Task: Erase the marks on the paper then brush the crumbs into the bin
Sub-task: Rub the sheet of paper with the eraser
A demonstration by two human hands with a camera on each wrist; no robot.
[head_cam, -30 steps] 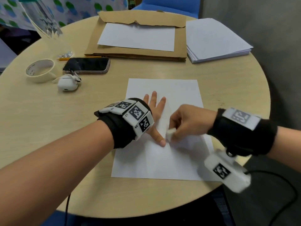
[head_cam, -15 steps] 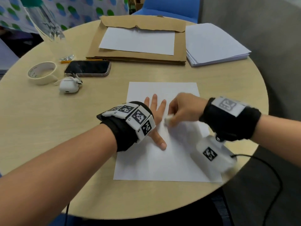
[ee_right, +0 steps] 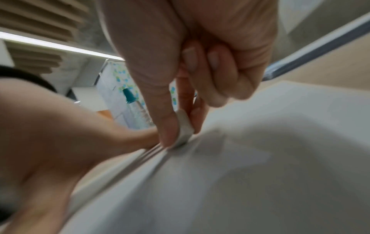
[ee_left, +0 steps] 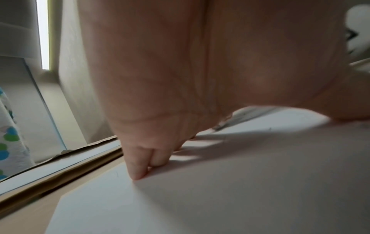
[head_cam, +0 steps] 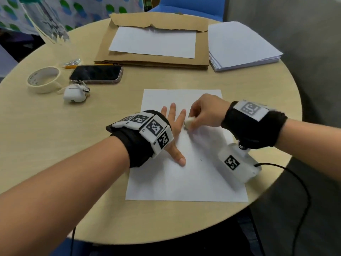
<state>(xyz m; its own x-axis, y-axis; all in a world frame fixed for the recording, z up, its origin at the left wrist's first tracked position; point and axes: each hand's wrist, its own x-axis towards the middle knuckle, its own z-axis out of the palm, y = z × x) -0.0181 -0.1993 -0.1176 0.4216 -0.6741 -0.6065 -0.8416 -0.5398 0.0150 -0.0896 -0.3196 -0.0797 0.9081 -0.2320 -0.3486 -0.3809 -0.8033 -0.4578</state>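
The paper (head_cam: 186, 174) is thin & light, slides easily, so left hand (head_cam: 173, 126) lies flat on it, beside right hand (head_cam: 204, 111) pinching small firm eraser (head_cam: 189, 121) by its sides.

A round, pale wooden tabletop (head_cam: 46, 145) carries a white paper sheet (head_cam: 184, 182), a brown envelope (head_cam: 153, 21) and a stacked white ream (head_cam: 239, 47). A masking-tape roll (head_cam: 44, 80), black smartphone (head_cam: 96, 73) and white earbud case (head_cam: 74, 93) lie at left.

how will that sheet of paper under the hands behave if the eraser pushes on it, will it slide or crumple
The sheet of paper looks thin and floppy, so it would likely buckle under a sideways push. The left hand presses flat on it, probably to stop sliding on the smooth table. The eraser, pinched in the right hand, is small, so any drag likely stays local.
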